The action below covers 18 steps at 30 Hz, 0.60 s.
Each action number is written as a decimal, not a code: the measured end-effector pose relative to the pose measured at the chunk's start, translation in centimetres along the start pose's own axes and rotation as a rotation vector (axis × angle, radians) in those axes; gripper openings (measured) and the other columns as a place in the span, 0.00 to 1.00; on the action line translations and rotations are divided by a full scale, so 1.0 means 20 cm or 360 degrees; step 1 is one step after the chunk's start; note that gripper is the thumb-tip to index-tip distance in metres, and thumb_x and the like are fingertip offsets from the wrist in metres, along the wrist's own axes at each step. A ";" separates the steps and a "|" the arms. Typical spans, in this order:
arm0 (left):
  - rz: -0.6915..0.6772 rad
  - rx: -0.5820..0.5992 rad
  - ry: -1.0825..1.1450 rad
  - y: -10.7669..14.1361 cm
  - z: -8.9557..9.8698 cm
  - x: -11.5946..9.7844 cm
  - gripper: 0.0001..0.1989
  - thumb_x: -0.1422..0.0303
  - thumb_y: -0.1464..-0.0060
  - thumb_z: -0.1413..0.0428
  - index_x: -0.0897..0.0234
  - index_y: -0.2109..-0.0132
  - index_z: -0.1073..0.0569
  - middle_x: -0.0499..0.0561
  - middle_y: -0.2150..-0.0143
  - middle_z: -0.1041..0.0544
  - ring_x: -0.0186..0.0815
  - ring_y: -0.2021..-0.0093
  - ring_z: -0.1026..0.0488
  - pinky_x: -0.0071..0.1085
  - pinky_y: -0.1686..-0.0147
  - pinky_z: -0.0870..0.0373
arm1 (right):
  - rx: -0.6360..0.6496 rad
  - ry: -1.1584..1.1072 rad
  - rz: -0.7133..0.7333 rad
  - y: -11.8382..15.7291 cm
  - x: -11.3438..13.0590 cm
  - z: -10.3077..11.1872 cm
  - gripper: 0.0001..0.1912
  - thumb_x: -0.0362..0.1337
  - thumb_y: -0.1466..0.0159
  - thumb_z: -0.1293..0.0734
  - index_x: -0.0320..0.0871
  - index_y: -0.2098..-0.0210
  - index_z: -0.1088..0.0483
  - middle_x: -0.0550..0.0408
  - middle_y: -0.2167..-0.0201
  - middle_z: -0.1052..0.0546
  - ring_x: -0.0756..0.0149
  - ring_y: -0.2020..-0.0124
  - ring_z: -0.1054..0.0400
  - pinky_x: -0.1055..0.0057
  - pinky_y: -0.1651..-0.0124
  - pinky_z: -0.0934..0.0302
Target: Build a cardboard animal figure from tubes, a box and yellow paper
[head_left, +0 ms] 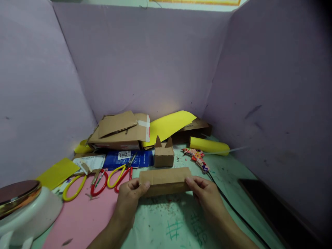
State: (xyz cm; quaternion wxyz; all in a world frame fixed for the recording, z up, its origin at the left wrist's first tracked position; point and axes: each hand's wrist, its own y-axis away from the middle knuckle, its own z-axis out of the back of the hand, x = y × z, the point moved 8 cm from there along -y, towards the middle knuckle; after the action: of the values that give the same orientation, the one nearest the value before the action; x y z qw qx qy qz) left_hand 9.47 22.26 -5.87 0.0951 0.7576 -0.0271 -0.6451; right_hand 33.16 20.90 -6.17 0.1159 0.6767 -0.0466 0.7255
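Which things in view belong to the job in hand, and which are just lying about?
Likely the job:
- cardboard piece, held at its ends by the left hand and right hand
- eared box, similar brown
- glue gun and scissors, plausible tools, untouched

Probably just lying about:
- yellow roll
- pink sheet
- white pot
- dark slab
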 end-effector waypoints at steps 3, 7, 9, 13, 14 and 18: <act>0.0072 0.0021 0.0047 -0.02 0.00 0.04 0.15 0.60 0.66 0.36 0.67 0.73 0.24 0.51 0.75 0.24 0.39 0.71 0.28 0.35 0.66 0.32 | 0.0001 0.0036 0.0043 0.01 0.01 -0.01 0.20 0.52 0.48 0.33 0.39 0.79 0.29 0.61 0.84 0.42 0.74 0.82 0.56 0.74 0.81 0.63; 0.0094 0.0040 0.0004 -0.01 0.00 0.01 0.15 0.59 0.64 0.36 0.68 0.73 0.23 0.50 0.77 0.25 0.40 0.70 0.28 0.34 0.67 0.33 | -0.0061 0.0056 0.0063 0.01 0.01 0.01 0.20 0.51 0.47 0.34 0.39 0.80 0.31 0.62 0.85 0.45 0.74 0.83 0.56 0.73 0.81 0.62; 0.0110 0.0075 -0.0029 0.00 -0.02 0.00 0.16 0.58 0.64 0.36 0.68 0.74 0.23 0.51 0.77 0.25 0.40 0.71 0.29 0.33 0.69 0.34 | -0.0117 0.0073 0.0079 0.02 0.01 0.03 0.19 0.50 0.47 0.35 0.40 0.81 0.32 0.62 0.86 0.46 0.73 0.83 0.56 0.73 0.81 0.62; 0.0045 0.0044 -0.0061 0.01 -0.02 -0.01 0.15 0.58 0.65 0.35 0.66 0.78 0.26 0.48 0.79 0.28 0.37 0.75 0.31 0.32 0.71 0.35 | -0.0225 0.0126 0.0184 0.04 0.04 0.03 0.18 0.48 0.47 0.35 0.41 0.84 0.37 0.61 0.85 0.44 0.72 0.81 0.52 0.73 0.78 0.58; 0.0016 0.0019 -0.0068 0.01 -0.02 -0.01 0.15 0.58 0.65 0.35 0.66 0.79 0.27 0.46 0.81 0.29 0.36 0.75 0.32 0.31 0.72 0.35 | -0.0234 0.0115 0.0202 0.04 0.05 0.02 0.18 0.48 0.46 0.35 0.41 0.84 0.37 0.60 0.85 0.43 0.71 0.80 0.51 0.73 0.77 0.56; -0.0076 -0.0038 -0.0082 0.01 0.00 -0.03 0.17 0.57 0.65 0.36 0.63 0.83 0.32 0.43 0.83 0.34 0.34 0.77 0.34 0.29 0.74 0.37 | -0.0119 -0.0017 0.0079 0.03 0.05 -0.02 0.19 0.50 0.49 0.33 0.40 0.82 0.34 0.61 0.85 0.41 0.73 0.82 0.51 0.74 0.80 0.56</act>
State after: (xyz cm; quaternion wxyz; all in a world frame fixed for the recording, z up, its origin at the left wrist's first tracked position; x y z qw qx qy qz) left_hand 9.32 22.13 -5.18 0.0881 0.7399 -0.0037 -0.6669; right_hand 32.61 20.51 -5.17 0.1227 0.6745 -0.0911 0.7223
